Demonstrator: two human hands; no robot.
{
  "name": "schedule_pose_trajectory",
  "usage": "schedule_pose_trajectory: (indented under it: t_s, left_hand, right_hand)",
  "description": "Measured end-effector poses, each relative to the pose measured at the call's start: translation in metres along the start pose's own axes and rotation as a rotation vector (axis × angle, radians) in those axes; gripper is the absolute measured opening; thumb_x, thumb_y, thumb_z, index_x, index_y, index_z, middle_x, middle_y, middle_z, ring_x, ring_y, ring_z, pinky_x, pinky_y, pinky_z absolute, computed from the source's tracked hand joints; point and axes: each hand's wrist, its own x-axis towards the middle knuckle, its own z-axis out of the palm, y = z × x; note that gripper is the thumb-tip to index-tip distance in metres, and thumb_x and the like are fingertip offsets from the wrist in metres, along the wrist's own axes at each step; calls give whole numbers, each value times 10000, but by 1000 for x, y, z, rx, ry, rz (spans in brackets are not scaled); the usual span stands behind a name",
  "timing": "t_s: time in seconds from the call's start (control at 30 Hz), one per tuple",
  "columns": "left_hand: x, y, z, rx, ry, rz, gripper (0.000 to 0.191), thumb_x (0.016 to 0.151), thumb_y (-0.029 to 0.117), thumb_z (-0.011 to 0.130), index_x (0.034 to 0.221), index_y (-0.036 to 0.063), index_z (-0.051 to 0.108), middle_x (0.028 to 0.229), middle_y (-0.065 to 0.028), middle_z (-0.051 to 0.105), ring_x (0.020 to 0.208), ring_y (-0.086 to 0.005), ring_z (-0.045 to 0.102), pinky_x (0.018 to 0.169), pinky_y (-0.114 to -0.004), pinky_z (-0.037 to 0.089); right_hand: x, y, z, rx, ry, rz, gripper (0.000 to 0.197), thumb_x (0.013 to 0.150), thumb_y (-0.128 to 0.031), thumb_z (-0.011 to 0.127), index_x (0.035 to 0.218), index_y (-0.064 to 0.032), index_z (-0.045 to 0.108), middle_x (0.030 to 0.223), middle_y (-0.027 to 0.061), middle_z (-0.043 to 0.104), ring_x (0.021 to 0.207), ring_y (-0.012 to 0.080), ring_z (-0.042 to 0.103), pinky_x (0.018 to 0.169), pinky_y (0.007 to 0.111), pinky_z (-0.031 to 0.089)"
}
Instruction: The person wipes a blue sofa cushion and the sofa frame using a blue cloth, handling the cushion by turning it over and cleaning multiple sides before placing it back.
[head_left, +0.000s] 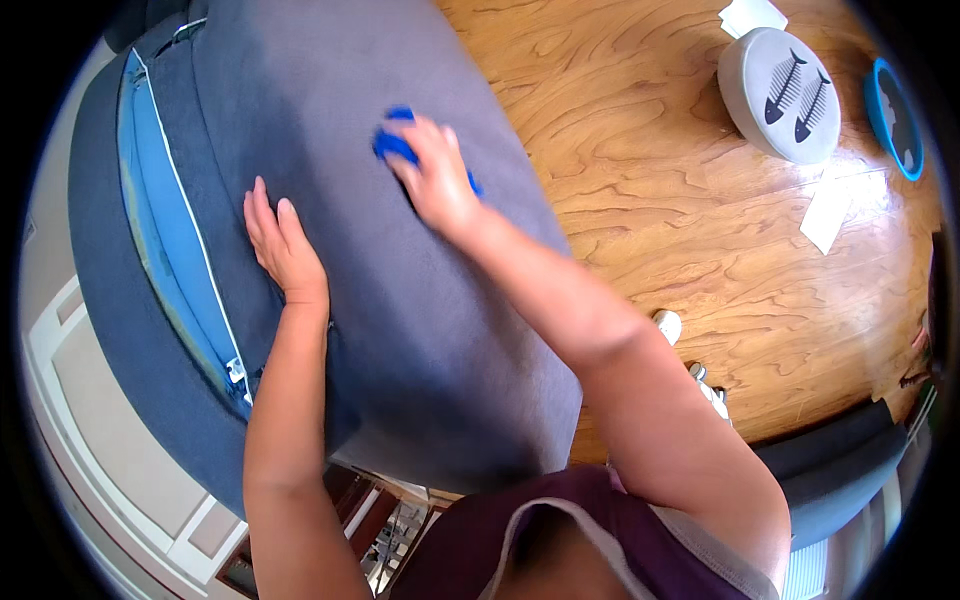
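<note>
A grey upholstered sofa (390, 300) stretches out before me. Over its seat, my right hand (435, 169) grips a blue object (396, 144), blurred and partly hidden by the fingers; it may be a brush or a cloth. My left hand (285, 247) lies flat near the seam between seat and back, thumb apart from the fingers, holding nothing. Left of that hand, a long opening in the cover with a white edge bares light blue material (176, 225). A small white item (236, 371) sits at the opening's lower end.
On the wood-grain floor (637, 187) stands a round stool (787, 97) with fishbone prints, beside a blue-rimmed basin (874, 112). White paper (825, 217) and shoes (709, 394) lie there. Another dark seat (840, 480) stands lower right; a panelled wall (112, 420) is behind the sofa.
</note>
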Motion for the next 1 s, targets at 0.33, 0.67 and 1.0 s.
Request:
schedule_pose_trajectory:
  t_s: [0.33, 0.67, 1.0]
  left_hand:
    - [-5, -10, -11, 59, 6, -41, 495, 981, 364, 394, 1427, 151, 402, 1478, -181, 340, 1364, -336, 321, 1094, -465, 242]
    - [0, 0, 0, 15, 15, 13, 504, 979, 393, 390, 1430, 168, 400, 1478, -170, 339, 1369, -332, 311, 1089, -475, 243]
    - [-5, -7, -12, 87, 41, -44, 509, 970, 411, 406, 1427, 186, 406, 1472, -160, 355, 1374, -325, 304, 1101, -478, 226]
  right_hand:
    - [-185, -79, -121, 22, -584, 413, 467, 823, -76, 687, 1274, -97, 568, 1280, 165, 558, 1183, 379, 484, 1023, 438, 355]
    - [76, -32, 21, 178, -26, 277, 389, 835, -164, 660, 1195, -36, 586, 1151, 184, 614, 1081, 361, 557, 956, 407, 429]
    - [-119, -142, -86, 66, -479, 152, 613, 630, 8, 745, 1215, -130, 628, 1327, 172, 517, 1229, 383, 451, 1009, 459, 343]
